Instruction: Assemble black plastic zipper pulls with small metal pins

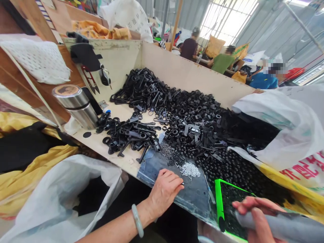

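Observation:
My left hand, with a pale bangle at the wrist, is closed at the near edge of the worktop. A small dark piece with a shiny end sticks out at its fingertips; most of it is hidden. At the lower right, my right hand wraps its thumb and fingers around a thick grey cylinder, its kind unclear. That hand is over a bright green-rimmed tray of small dark bits. Between the hands lie silver screws and a thin screwdriver-like tool.
Heaps of black plastic levers, black rings and black balls cover the worktop. A steel flask stands left. White sacks flank the bench. Several people sit beyond the back board.

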{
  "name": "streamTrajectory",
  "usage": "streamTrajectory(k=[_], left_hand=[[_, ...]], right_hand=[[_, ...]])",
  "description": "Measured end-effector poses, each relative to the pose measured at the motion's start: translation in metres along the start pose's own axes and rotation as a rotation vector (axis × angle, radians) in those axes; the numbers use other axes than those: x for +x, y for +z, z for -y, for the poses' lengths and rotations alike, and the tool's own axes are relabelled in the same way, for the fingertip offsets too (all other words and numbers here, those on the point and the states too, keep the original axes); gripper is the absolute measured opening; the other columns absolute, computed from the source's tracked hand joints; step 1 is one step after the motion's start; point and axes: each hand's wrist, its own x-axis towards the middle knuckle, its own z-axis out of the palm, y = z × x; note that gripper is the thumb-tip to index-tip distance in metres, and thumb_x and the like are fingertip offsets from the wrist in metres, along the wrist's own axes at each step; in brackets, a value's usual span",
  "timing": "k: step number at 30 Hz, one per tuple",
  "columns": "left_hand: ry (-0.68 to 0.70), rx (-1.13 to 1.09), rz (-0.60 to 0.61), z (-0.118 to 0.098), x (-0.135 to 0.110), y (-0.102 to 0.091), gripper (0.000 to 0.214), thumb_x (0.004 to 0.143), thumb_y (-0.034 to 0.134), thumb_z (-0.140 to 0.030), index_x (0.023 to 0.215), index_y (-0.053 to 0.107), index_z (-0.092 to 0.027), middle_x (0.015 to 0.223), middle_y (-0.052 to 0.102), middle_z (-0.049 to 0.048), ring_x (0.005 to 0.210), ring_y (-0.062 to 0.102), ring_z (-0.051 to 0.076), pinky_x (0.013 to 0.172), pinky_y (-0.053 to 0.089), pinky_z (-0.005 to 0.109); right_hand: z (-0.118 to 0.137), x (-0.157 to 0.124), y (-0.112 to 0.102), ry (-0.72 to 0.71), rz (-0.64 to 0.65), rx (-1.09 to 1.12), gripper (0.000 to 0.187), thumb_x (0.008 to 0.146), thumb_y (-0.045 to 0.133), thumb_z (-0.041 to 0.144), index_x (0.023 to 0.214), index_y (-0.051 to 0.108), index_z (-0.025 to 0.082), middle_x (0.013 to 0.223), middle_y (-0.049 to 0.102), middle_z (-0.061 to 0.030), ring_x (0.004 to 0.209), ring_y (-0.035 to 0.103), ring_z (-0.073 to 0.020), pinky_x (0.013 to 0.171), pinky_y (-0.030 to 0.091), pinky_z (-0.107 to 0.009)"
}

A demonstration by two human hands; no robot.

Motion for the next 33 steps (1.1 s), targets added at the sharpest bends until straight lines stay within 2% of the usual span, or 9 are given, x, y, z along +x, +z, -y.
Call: streamTrajectory(k=[4, 7, 11, 20, 33], left_hand=[[-0.015, 0.014, 0.016, -0.001, -0.001, 0.0, 0.011, 0.102, 0.054, -0.023, 0.1, 0.065, -0.02, 0.094, 0.071, 0.0002, 0.092, 0.058, 0.018, 0.092, 0.036, 0.038], [-0.03, 0.032, 0.028, -0.001, -0.001, 0.001, 0.013, 0.102, 0.053, -0.023, 0.098, 0.065, -0.02, 0.091, 0.069, 0.0002, 0.088, 0.056, 0.018, 0.089, 0.036, 0.038], [-0.033, 0.039, 0.031, -0.002, 0.0, 0.001, 0.013, 0.102, 0.052, -0.023, 0.099, 0.064, -0.021, 0.09, 0.069, 0.0008, 0.087, 0.054, 0.018, 0.087, 0.036, 0.038], [-0.054, 0.063, 0.032, -0.008, 0.002, -0.002, 0.012, 0.099, 0.053, -0.02, 0.092, 0.062, -0.021, 0.087, 0.067, 0.0012, 0.085, 0.053, 0.019, 0.085, 0.036, 0.039], [-0.053, 0.052, 0.039, -0.006, 0.002, -0.002, 0.011, 0.1, 0.054, -0.021, 0.093, 0.062, -0.021, 0.09, 0.069, 0.0012, 0.087, 0.054, 0.019, 0.085, 0.036, 0.039]], right_hand=[[0.01, -0.007, 0.059, -0.153, 0.147, 0.253, 0.03, 0.082, 0.075, 0.036, 0.098, 0.052, 0.026, 0.086, 0.063, 0.002, 0.064, 0.062, -0.0154, 0.067, 0.059, -0.038], [0.014, -0.011, 0.098, -0.213, 0.15, 0.403, 0.019, 0.09, 0.065, 0.032, 0.098, 0.049, 0.026, 0.079, 0.058, 0.004, 0.054, 0.052, -0.0112, 0.053, 0.052, -0.029], [0.014, -0.012, 0.127, -0.196, 0.184, 0.492, 0.012, 0.094, 0.06, 0.029, 0.098, 0.048, 0.027, 0.075, 0.055, 0.0053, 0.052, 0.048, -0.0113, 0.049, 0.047, -0.026], [0.005, -0.013, 0.133, -0.161, 0.218, 0.501, 0.01, 0.096, 0.057, 0.028, 0.099, 0.047, 0.029, 0.077, 0.056, 0.0053, 0.052, 0.048, -0.0123, 0.048, 0.046, -0.026], [-0.001, -0.01, 0.136, -0.149, 0.27, 0.435, 0.016, 0.095, 0.058, 0.031, 0.094, 0.042, 0.027, 0.075, 0.054, 0.0063, 0.051, 0.049, -0.0108, 0.048, 0.046, -0.026]])
